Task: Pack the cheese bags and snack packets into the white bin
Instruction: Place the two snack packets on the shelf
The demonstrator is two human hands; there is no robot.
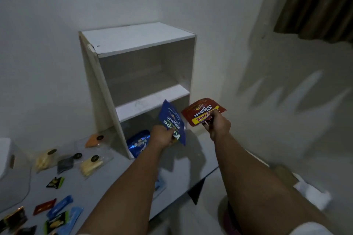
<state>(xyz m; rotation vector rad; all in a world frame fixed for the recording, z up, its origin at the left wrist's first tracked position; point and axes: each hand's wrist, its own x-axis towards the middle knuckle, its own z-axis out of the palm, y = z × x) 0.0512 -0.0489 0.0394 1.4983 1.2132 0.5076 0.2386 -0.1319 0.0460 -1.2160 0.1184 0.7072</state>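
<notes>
Left hand [163, 135] grips a blue snack bag [172, 122] at frame centre; right hand [217, 125] pinches a red snack bag [202, 111] just right of it, before the white shelf unit [137, 40]

We see a dim, bluish-grey room with soft, noisy detail. Light comes from behind us, throwing blurred shadows of spread fingers across the right wall [286, 91]. The shelf unit [137, 74] leans and the wall lines bend with wide-angle distortion. The curtain [321, 4] and the table [107, 173] edge smear with motion blur; nothing glares.
</notes>
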